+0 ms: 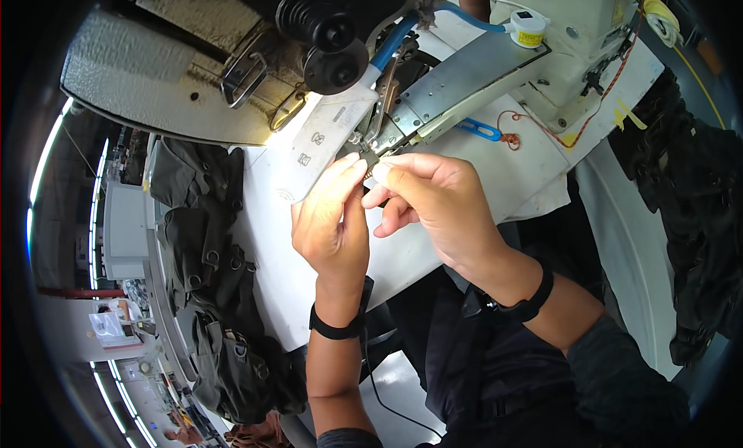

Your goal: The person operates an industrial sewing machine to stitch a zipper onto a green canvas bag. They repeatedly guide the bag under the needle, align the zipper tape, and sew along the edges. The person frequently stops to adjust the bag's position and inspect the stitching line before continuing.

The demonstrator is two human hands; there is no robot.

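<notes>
Two hands (334,224), two black wristbands (338,328), one sewing machine (573,30).

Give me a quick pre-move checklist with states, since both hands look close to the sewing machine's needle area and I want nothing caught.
1. Left hand fingertips at the small piece by the presser foot: ok.
2. Right hand pinching the same spot: ok.
3. Fingers out from under the needle: cannot tell, the hands hide it.
4. Metal guide plate lying flat on the machine bed: ok.
5. Black fabric pile apart from the hands, at the left: ok.
6. Orange thread loose on the bed, off the work spot: ok.
</notes>
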